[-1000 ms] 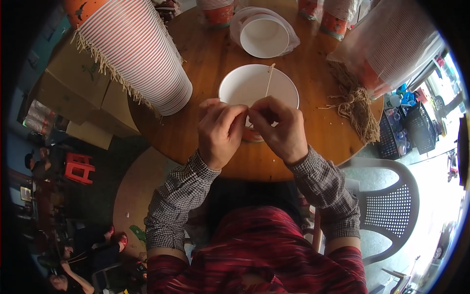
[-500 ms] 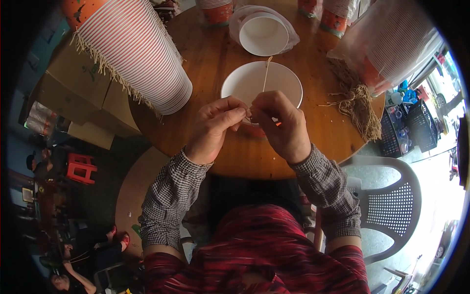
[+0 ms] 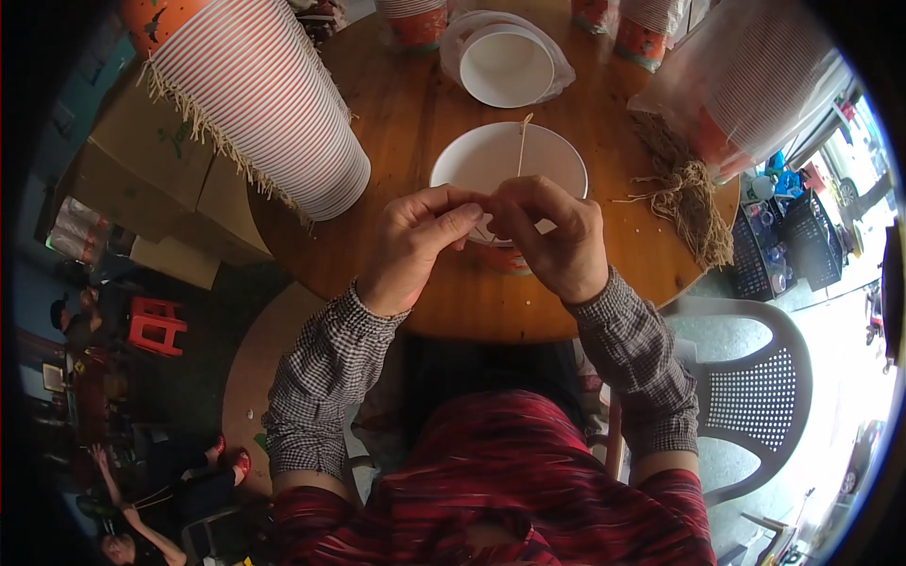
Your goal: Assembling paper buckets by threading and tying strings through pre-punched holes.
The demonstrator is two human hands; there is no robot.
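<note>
A paper bucket (image 3: 462, 160), white inside and orange outside, stands on the wooden table in front of me. A thin tan twine (image 3: 523, 151) comes from a knot at its far rim and runs across the mouth to my fingers. My left hand (image 3: 415, 241) is closed, thumb and forefinger pinched together over the near rim. My right hand (image 3: 562, 241) pinches too, its fingertips meeting the left ones with the twine running under them. The fingers hide the twine's near end.
A tall stack of buckets (image 3: 274, 104) with twine ends leans at the left. A bundle of loose twine (image 3: 694, 203) lies at the right, beside bagged buckets (image 3: 755, 85). Another white bucket (image 3: 508, 66) sits behind in a plastic bag. A grey chair (image 3: 746, 396) stands at the right.
My right hand has shifted slightly right, and the bucket has moved a little the same way. My left hand stays almost in place. A person at the lower left has raised an arm.
</note>
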